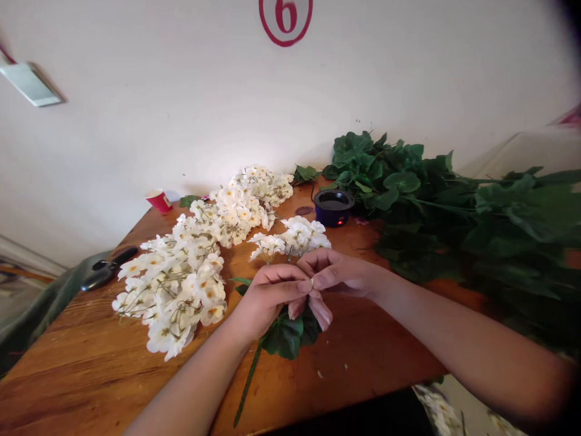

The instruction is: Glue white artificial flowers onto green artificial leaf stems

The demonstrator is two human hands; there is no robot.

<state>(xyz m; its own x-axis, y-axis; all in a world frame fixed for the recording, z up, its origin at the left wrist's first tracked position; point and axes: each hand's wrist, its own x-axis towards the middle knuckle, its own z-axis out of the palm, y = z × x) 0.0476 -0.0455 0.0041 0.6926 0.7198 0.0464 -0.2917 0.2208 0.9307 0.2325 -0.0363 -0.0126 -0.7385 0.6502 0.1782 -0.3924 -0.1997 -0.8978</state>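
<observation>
Two hands (270, 300) (340, 271) meet over a leafy dark-green stem (285, 336).

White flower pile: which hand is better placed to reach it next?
Probably the left hand: it sits closer to the white flower pile, while the right hand lies farther off, beyond the left hand.

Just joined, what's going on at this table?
A person's left hand and right hand meet over a wooden table, fingers pinched together below a small white flower spray, with green leaves and a long green stem beneath. A heap of white flowers lies left; a mass of green leafy stems lies right, beside a round black pot.
</observation>
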